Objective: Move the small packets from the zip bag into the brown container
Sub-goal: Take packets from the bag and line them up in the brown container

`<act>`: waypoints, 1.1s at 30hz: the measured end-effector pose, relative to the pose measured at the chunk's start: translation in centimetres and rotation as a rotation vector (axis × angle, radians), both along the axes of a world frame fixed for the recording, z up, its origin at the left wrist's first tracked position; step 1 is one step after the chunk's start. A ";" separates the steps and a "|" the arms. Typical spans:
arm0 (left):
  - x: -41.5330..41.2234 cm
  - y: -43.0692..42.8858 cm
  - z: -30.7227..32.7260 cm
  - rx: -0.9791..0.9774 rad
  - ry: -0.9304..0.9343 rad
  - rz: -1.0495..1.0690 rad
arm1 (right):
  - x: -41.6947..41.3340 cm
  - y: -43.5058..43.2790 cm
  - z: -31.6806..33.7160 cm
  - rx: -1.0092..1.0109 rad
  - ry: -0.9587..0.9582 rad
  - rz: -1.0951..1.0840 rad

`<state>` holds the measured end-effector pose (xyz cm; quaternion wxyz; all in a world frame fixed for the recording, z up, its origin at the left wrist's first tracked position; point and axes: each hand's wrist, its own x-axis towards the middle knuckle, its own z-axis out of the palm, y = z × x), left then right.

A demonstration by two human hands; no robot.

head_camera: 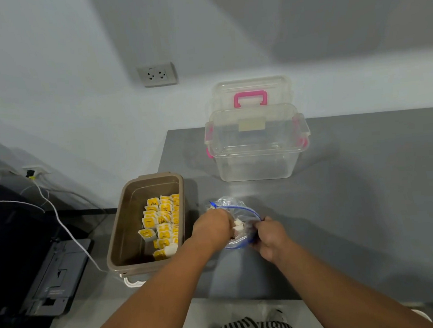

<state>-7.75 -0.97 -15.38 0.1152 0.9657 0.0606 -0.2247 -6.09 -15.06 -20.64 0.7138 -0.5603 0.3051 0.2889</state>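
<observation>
Head view: a grey table [367, 204] carries everything in play. The zip bag [229, 204] stands with its mouth open near the middle of the front edge. The left hand [212, 228] reaches into that mouth from the left. Its fingertips are hidden among the pale packets [238, 227] inside, so whether they grip one cannot be told. The right hand [269, 237] pinches the bag's blue-zipped rim on the near right side, fingers curled tight on the plastic. Just left of the bag, at the table's left edge, sits the brown container [117, 227], with rows of yellow-labelled packets [163, 221] filling its right half. Toward the far edge stands a clear box [256, 161] with pink latches, and its lid [250, 89] leans upright behind it against the wall. A wall socket [157, 75] is mounted to the left above, and a dark printer [51, 277] and a white cable [69, 233] lie off the table to the left.
</observation>
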 end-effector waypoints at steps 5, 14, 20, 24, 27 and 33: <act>-0.2 0.3 0.5 -0.178 -0.196 0.164 | -0.1 0.6 0.0 -0.112 -0.131 0.006; -0.2 1.1 1.3 -0.524 -0.223 0.382 | -0.6 0.9 0.8 -0.054 -0.112 0.120; -0.7 1.4 1.3 -0.355 -0.147 0.192 | -0.8 1.1 0.7 -0.061 -0.099 0.122; -0.8 1.2 1.1 -0.270 -0.103 0.114 | -0.8 1.1 0.5 -0.062 -0.094 0.118; -0.9 1.0 1.1 -0.205 -0.102 0.070 | -0.7 1.1 0.4 -0.063 -0.093 0.118; -0.4 1.9 1.4 -0.457 -0.215 0.268 | -0.7 1.1 0.2 -0.071 -0.088 0.119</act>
